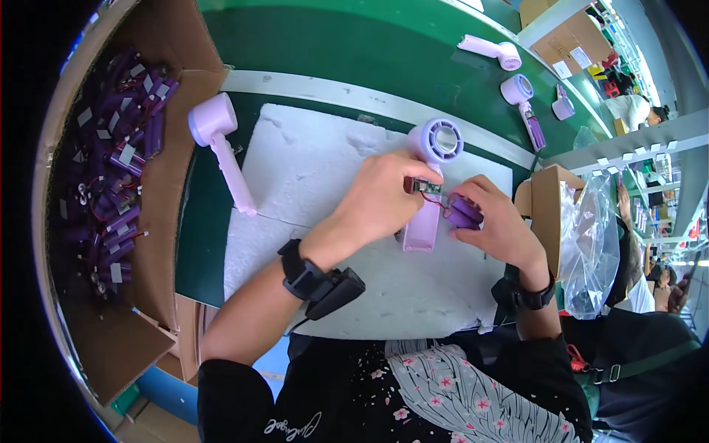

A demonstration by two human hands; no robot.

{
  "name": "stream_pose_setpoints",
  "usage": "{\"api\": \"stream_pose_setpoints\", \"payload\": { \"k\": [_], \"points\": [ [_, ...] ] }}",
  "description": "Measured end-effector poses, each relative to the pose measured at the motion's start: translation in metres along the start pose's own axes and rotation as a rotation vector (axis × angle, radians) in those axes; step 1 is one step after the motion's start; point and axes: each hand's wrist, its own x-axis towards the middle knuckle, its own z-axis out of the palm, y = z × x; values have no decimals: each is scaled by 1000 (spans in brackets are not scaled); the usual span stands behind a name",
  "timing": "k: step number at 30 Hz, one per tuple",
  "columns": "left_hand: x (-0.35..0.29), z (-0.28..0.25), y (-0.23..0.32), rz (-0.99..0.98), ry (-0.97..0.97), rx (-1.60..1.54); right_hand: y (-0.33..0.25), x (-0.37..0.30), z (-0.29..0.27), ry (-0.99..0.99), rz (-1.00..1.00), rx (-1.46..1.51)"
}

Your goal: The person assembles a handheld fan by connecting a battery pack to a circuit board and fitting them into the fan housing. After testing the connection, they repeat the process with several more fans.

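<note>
A lilac handheld fan [419, 230] lies on a white foam sheet, its round head away from me and its handle open. My left hand [380, 193] is closed around the neck of the fan. Beside its fingertips a small green circuit board [427, 187] shows, with thin red and dark wires running from it. Those wires lead to a purple battery pack [464, 213], pinched between the thumb and fingers of my right hand [498, 225] just right of the handle. The fingers of the left hand partly hide the board and neck.
The foam sheet [295, 162] rests on a green bench. At left, a cardboard box [151, 295] holds many purple battery packs [122, 166]. Another lilac fan [225, 151] lies beside it. More fans [509, 55] lie at the far right, near a carton with plastic bags [591, 251]. Other people are at right.
</note>
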Motion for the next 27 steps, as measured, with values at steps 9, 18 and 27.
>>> {"api": "stream_pose_setpoints", "payload": {
  "k": [9,18,27],
  "points": [
    [4,-13,-2,43,25,-3,14,0,-8,-160,505,646],
    [-1,-23,12,19,-22,73,4,-9,4,297,-51,-70],
    [-2,-23,17,29,-14,147,-15,-10,11,309,-144,-237]
  ]
}}
